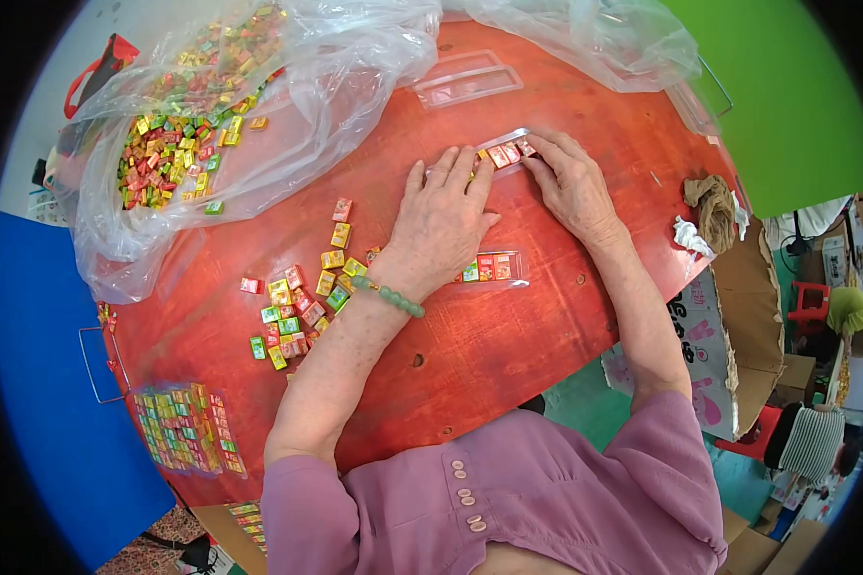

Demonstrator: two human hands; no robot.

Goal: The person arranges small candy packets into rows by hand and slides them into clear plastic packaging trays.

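Note:
A narrow clear plastic tray [520, 133] near the middle of the table holds a row of small printed boxes [501, 154]. My left hand [441, 216] lies over the tray's left end, fingers stretched and covering part of the row. At the right end, my right hand [575, 187] pinches the last small box [525, 147] between thumb and fingers. Below, partly hidden by my left wrist, lies a second clear tray [520, 270] with red, green and yellow boxes in it. Loose small boxes [302, 305] are scattered left of my left forearm.
A large clear plastic bag [355, 81] at the upper left spills many small boxes [168, 158]. Clear trays [470, 81] lie at the far side. Filled trays [177, 426] sit at the lower left edge. A brown cloth [710, 206] and a cardboard box [743, 326] are at the right.

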